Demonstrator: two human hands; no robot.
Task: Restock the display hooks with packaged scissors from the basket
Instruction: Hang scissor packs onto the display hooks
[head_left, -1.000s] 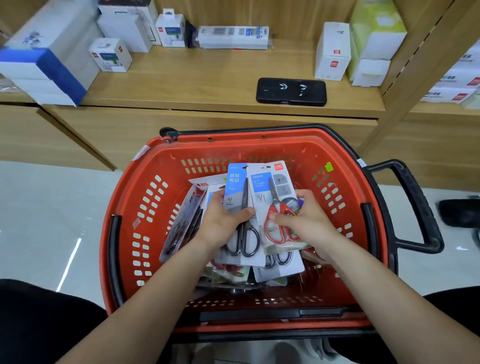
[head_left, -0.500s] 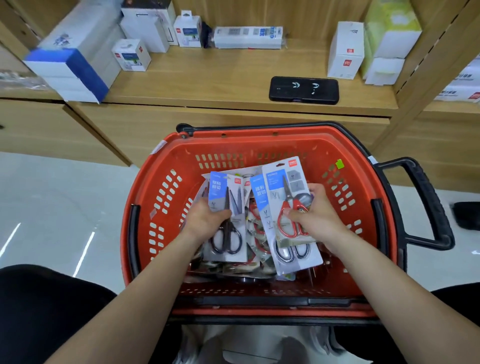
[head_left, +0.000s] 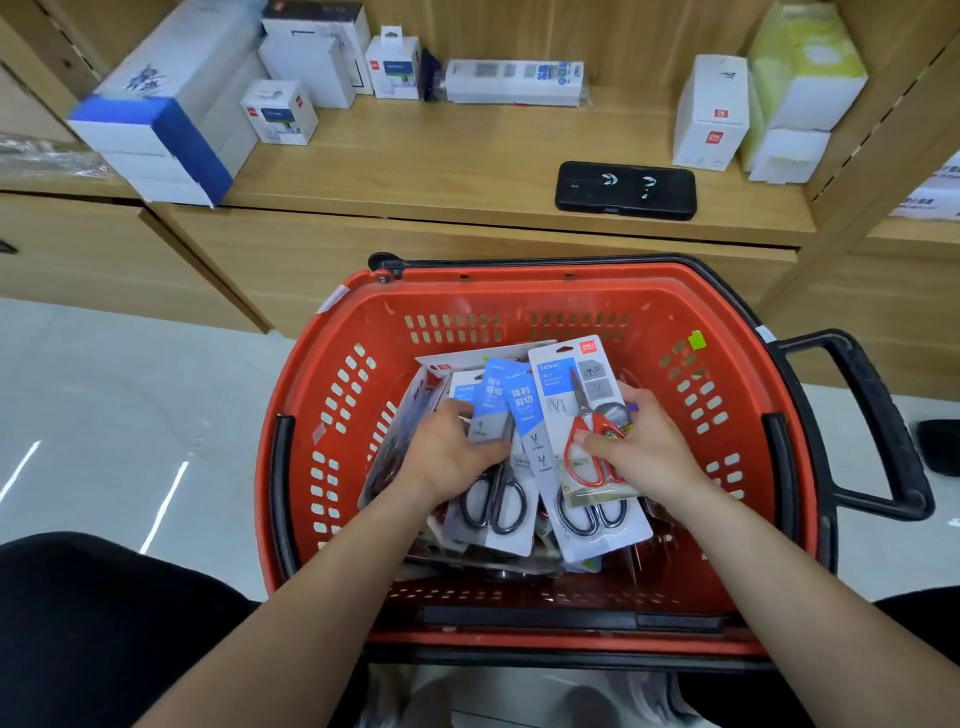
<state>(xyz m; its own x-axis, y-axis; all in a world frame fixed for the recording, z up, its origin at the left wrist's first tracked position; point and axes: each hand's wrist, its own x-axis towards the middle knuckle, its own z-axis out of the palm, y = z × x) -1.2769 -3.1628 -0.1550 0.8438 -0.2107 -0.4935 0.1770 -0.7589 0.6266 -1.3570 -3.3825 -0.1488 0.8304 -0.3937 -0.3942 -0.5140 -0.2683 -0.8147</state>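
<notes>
Scissors packs (head_left: 524, 410) lie heaped and overlapping inside our red basket (head_left: 519, 283). Our left hand (head_left: 452, 457) grips a black-handled pack (head_left: 493, 512); our right hand (head_left: 641, 449) pinches a red-handled pack (head_left: 582, 410) atop the heap.

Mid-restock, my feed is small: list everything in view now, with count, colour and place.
shelf: one, wooden, straight ahead.
boxes: several, mostly white, along the shelf.
phone: one, black, on the shelf.
basket: one, red, black handle, in front of the shelf.
scissors packs: several, count unclear, blue-white cards, in the basket.
red-handled pack: one, on top, right side.
left hand: one, gripping scissors packs.
right hand: one, gripping the red-handled pack.
</notes>
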